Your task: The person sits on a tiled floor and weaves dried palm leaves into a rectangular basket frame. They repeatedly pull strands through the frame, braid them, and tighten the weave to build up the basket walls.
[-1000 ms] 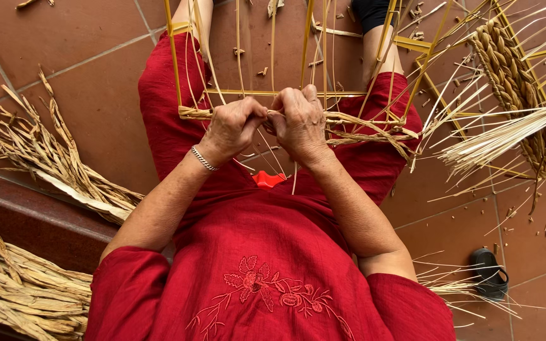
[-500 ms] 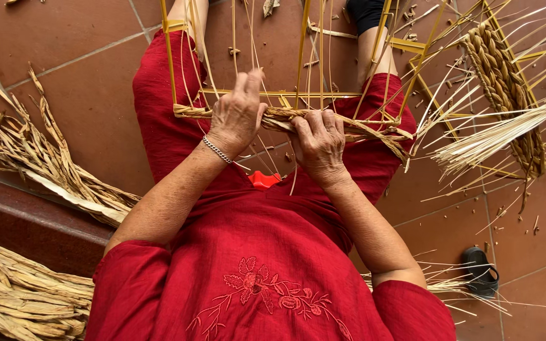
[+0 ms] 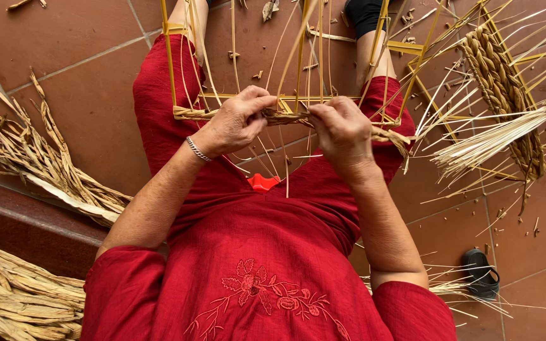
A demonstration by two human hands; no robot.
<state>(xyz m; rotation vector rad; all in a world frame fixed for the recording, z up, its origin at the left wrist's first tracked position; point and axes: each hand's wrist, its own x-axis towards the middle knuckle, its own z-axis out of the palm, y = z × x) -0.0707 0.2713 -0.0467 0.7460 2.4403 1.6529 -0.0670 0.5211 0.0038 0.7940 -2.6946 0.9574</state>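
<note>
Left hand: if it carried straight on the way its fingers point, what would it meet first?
Probably the right hand. The left hand points right along the twisted straw rope both grip; depth between them is unclear.

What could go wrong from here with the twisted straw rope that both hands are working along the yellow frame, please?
The left hand and right hand pinch the twisted straw rope close together; a slack grip might let the twist unwind. The thin upright strands crowd around the fingers and could snap or get caught. The frayed rope end beside the yellow frame may unravel further.
</note>
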